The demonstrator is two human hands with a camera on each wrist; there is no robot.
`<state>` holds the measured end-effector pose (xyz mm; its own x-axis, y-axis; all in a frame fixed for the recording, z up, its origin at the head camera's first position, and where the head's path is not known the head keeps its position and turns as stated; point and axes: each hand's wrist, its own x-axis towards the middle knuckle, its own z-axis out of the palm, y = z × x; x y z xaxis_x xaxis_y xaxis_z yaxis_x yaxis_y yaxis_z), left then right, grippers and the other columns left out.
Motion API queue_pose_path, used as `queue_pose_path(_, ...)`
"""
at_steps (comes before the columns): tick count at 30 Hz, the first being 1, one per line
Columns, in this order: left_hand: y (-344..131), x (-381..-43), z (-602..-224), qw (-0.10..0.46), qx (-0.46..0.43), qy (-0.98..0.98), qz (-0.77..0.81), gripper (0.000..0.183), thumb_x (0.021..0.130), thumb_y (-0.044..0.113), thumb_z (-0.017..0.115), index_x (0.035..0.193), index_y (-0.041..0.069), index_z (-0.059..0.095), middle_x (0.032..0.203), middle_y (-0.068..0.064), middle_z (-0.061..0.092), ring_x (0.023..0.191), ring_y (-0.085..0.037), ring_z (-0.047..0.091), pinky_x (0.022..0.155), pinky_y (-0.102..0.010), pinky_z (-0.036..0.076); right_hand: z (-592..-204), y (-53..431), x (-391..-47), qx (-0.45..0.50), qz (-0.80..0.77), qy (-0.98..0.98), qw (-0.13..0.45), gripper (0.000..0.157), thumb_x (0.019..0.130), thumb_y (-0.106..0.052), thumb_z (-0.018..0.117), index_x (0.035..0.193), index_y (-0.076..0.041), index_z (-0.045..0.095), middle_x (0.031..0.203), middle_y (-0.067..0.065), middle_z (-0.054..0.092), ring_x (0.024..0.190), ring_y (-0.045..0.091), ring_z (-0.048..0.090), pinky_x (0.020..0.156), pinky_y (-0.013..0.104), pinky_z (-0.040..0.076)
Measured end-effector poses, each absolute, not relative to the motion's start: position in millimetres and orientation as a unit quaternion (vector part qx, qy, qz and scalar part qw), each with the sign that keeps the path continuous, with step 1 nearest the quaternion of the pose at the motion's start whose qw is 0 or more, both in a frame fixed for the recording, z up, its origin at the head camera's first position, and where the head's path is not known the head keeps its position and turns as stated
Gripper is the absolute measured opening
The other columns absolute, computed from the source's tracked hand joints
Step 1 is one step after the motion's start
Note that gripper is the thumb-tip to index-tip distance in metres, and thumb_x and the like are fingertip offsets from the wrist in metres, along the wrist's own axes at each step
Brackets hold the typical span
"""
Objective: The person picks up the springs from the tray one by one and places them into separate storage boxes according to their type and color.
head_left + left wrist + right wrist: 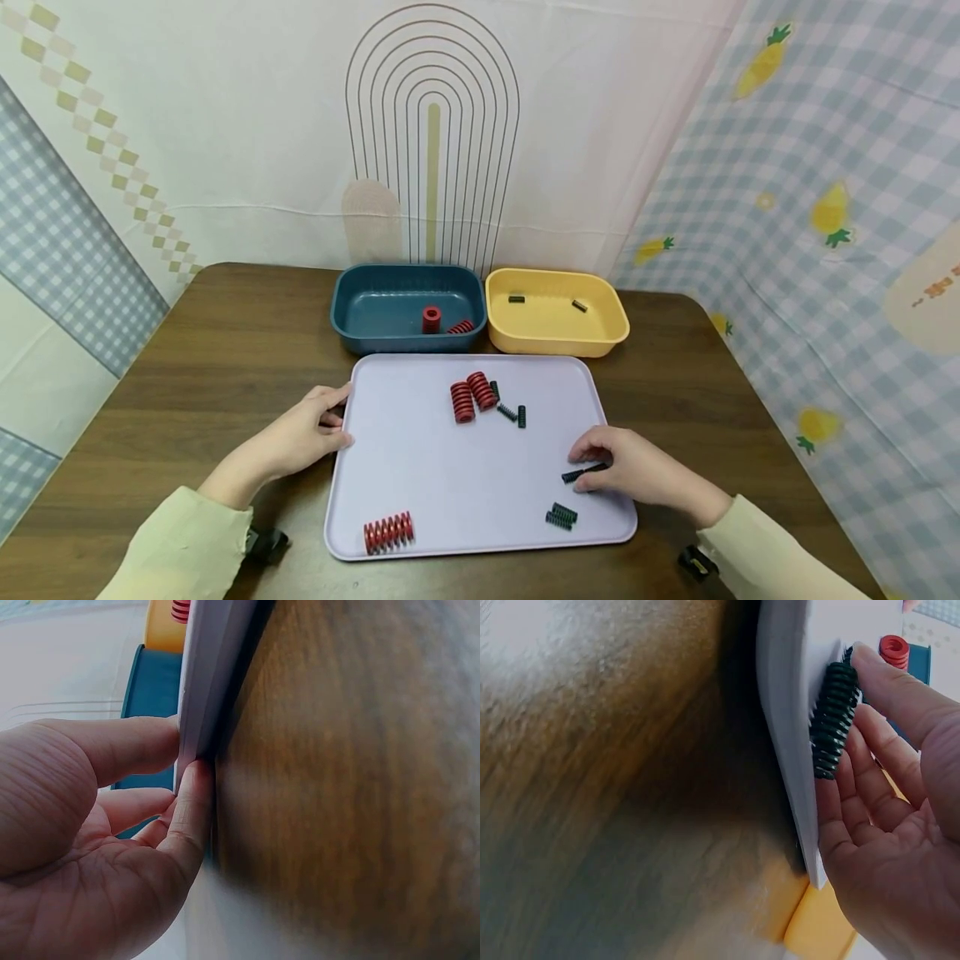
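My left hand holds the left rim of the pale lavender tray; the left wrist view has its fingertips on both sides of that edge. Over the tray's right side, my right hand curls thumb and fingers around a dark green spring, partly hidden by the hand. Two more green springs lie just nearer me, large in the right wrist view beside the thumb. One red spring lies at the tray's near left. Further back are two red springs and several small green springs.
Behind the tray stand a dark blue bin with red springs in it and a yellow bin with two small green springs. The brown wooden table runs up to a patterned cloth at the back and right.
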<state>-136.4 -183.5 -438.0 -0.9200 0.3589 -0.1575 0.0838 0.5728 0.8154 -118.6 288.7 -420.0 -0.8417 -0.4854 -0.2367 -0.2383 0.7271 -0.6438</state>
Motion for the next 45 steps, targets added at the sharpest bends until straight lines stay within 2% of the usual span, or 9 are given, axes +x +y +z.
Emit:
queue_pose_path(14, -186, -137, -437, 0.158, 0.128, 0.87, 0.448, 0.077, 0.087, 0.007, 0.07, 0.15, -0.004, 0.026, 0.13, -0.02, 0.039, 0.101, -0.024, 0.052, 0.078, -0.026, 0.049, -424, 281, -125, -0.205, -0.307, 0.91, 0.188, 0.014, 0.084, -0.029, 0.076, 0.083, -0.022, 0.065, 0.077, -0.008, 0.059, 0.071, 0.01, 0.054, 0.061, 0.027, 0.047)
queue_pose_path(28, -186, -136, -438, 0.154, 0.128, 0.869, 0.452, 0.077, 0.087, 0.005, 0.07, 0.149, -0.006, 0.027, 0.13, -0.021, 0.039, 0.1, -0.024, 0.052, 0.078, -0.026, 0.049, -413, 281, -134, -0.181, -0.305, 0.914, 0.199, 0.013, 0.088, -0.031, 0.071, 0.086, -0.02, 0.066, 0.078, -0.005, 0.061, 0.07, 0.013, 0.056, 0.06, 0.028, 0.048)
queue_pose_path(34, -186, -137, -439, 0.154, 0.131, 0.872, 0.446, 0.077, 0.087, 0.005, 0.07, 0.149, -0.006, 0.027, 0.13, -0.021, 0.039, 0.1, -0.024, 0.052, 0.077, -0.027, 0.049, -407, 284, -146, -0.155, -0.32, 0.923, 0.149, 0.012, 0.09, -0.029, 0.07, 0.09, -0.018, 0.065, 0.081, -0.003, 0.06, 0.073, 0.016, 0.055, 0.062, 0.028, 0.048)
queue_pose_path(45, -185, -136, -439, 0.163, 0.129, 0.867, 0.453, 0.077, 0.088, 0.004, 0.069, 0.15, -0.005, 0.025, 0.132, -0.02, 0.037, 0.102, -0.024, 0.052, 0.077, -0.026, 0.049, -386, 289, -191, -0.113, -0.353, 0.929, 0.008, 0.02, 0.091, -0.033, 0.068, 0.095, -0.014, 0.066, 0.086, 0.002, 0.063, 0.077, 0.021, 0.055, 0.063, 0.029, 0.048)
